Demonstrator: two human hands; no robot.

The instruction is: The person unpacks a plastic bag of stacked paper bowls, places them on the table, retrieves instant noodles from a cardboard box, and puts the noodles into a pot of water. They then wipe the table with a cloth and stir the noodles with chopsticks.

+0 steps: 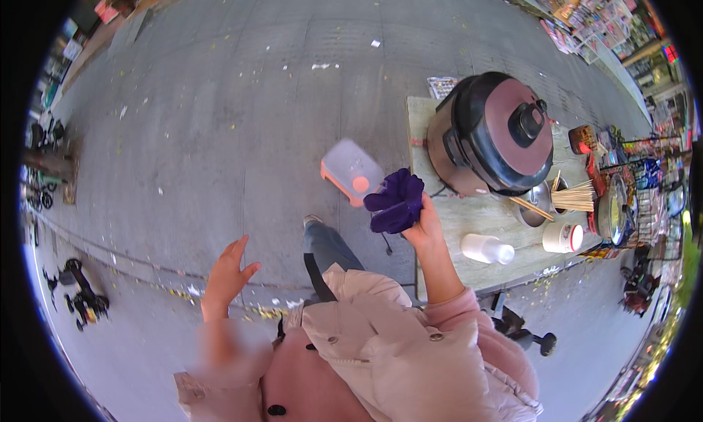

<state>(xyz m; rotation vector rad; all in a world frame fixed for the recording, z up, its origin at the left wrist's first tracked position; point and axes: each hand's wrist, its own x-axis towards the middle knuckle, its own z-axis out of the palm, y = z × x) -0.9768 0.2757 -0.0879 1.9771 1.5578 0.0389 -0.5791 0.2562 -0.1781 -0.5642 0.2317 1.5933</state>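
Note:
My right hand point(427, 224) grips a bunched dark purple cloth point(396, 201) beside the left edge of a table point(439, 268). My left hand point(233, 271) is raised over the pavement, empty, its fingers extended and the thumb apart. Just beyond the cloth is a plastic box point(351, 169) with an orange-pink base and a translucent lid; the cloth hides one corner of it. On the table, an electric pressure cooker point(491, 133) with a mauve lid stands close to my right hand. A stack of white cups point(486, 249) lies on its side to the right of my forearm.
Farther along the table are a metal pot point(535, 202), wooden skewers point(574, 195) in a container, a white tub point(563, 237) and a round pan point(614, 209). A parked scooter point(79, 293) stands at left. Paper scraps and leaves dot the grey pavement point(219, 120).

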